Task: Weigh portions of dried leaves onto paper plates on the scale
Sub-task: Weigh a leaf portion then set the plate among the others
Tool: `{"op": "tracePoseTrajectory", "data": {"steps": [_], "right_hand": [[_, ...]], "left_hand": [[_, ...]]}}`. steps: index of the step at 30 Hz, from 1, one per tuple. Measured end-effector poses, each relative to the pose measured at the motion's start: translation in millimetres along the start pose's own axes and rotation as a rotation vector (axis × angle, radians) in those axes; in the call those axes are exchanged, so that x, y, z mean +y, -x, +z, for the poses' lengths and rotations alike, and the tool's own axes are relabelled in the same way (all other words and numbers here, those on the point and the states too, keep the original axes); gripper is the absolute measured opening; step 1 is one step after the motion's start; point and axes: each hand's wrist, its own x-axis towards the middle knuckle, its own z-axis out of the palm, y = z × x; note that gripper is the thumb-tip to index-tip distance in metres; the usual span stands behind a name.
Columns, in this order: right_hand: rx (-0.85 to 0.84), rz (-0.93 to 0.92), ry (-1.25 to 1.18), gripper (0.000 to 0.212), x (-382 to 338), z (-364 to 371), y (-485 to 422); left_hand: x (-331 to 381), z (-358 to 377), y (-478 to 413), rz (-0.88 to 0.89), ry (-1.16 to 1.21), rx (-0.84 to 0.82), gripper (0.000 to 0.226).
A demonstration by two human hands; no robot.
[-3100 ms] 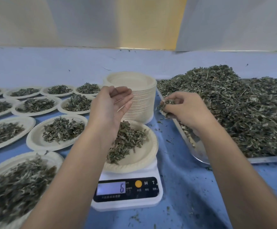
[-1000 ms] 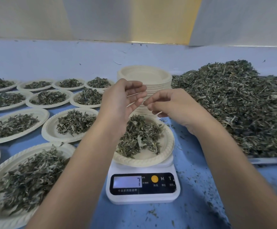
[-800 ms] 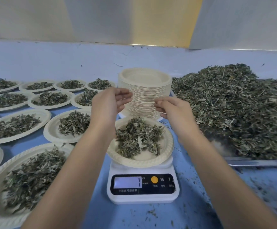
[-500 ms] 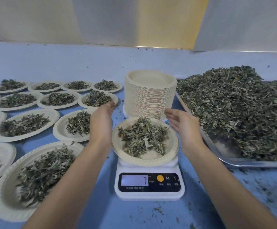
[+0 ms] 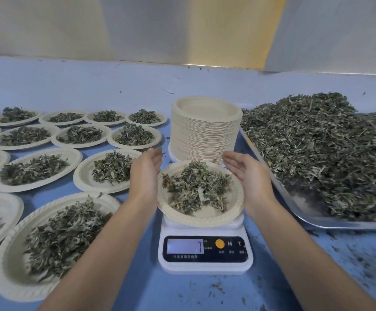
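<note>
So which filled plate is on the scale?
The plate between the left hand and right hand; the other filled plates lie on the blue table.

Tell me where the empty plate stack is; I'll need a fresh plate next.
In the head view, the stack stands centre behind the scale, filled plates to its left, the leaf tray to its right.

The paper plate [image 5: 201,217] sits on the scale [image 5: 205,254], between the fingers [image 5: 155,154] of the left hand [image 5: 145,173] and the fingers [image 5: 229,157] of the right hand [image 5: 248,176]. A portion of dried leaves [image 5: 196,187] lies in it. The plate stack [image 5: 205,131] stands just beyond both sets of fingertips. The tray [image 5: 317,223], bearing the leaf pile [image 5: 317,149], lies right of the right fingers. Filled plates [image 5: 79,167] lie in rows left of the left fingers, on the table [image 5: 182,292].
</note>
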Motion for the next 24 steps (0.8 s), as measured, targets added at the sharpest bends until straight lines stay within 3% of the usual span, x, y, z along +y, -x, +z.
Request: {"op": "tracePoseTrajectory", "data": {"steps": [15,19,24], "right_hand": [[-0.098,0.014,-0.077,0.028,-14.9,23.2,-3.7],[-0.171,-0.043,0.030,0.026,-17.3,40.5,-6.4],[-0.273,-0.083,0.099,0.031,-22.3,76.1,-10.0]], "left_hand": [[22.7,-17.7,-8.9,-0.269,0.072,-0.018,0.015],[26.8,-35.7,-18.8,-0.231,-0.001,-0.002,0.030],[46.4,-61.1,-27.5,-0.196,0.140,0.014,0.037]]}}
